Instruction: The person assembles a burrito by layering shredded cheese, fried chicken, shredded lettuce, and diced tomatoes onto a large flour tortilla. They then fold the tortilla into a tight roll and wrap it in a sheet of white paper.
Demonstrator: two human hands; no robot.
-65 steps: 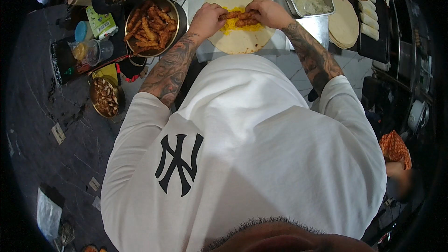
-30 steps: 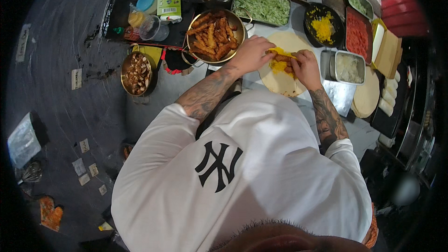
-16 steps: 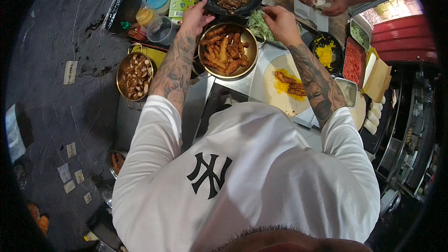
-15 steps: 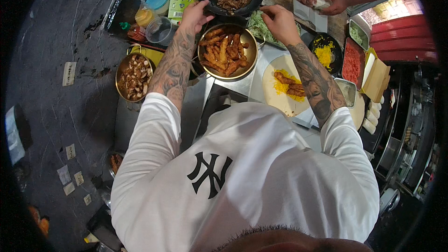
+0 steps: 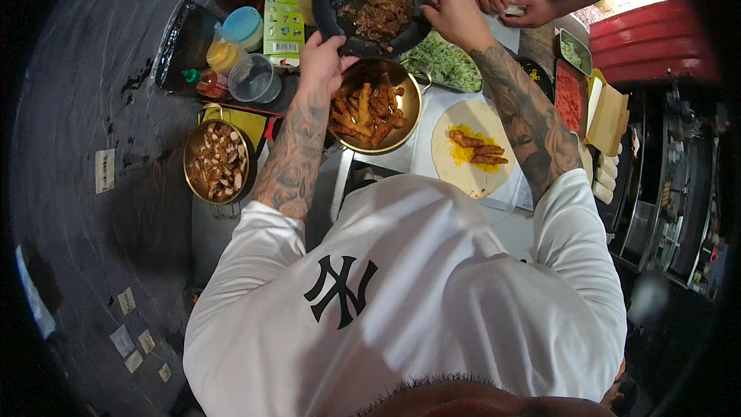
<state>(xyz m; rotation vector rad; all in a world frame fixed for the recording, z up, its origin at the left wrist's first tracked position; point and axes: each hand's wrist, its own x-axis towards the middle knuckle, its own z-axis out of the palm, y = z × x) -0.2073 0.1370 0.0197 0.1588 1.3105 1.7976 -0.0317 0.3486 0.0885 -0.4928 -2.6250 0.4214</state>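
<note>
Dark streaked surfacing (image 5: 77, 108) spreads along the left, near a gold pan (image 5: 407, 125) heaped with fried strips (image 5: 370, 112). At that pan's far side, a black pan (image 5: 327, 6) of shredded meat (image 5: 384, 11) is gripped by both hands: the left hand (image 5: 320, 66) clasps its near-left rim, thumb on top, and the right hand (image 5: 455, 14) pinches its right edge. Right of the gold pan lies a topped flatbread (image 5: 469, 182).

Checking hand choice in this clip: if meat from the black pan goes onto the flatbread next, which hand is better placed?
Probably the right hand: it is at the right edge of the black pan, toward the flatbread. The left hand grips the near left edge and could steady it.
</note>
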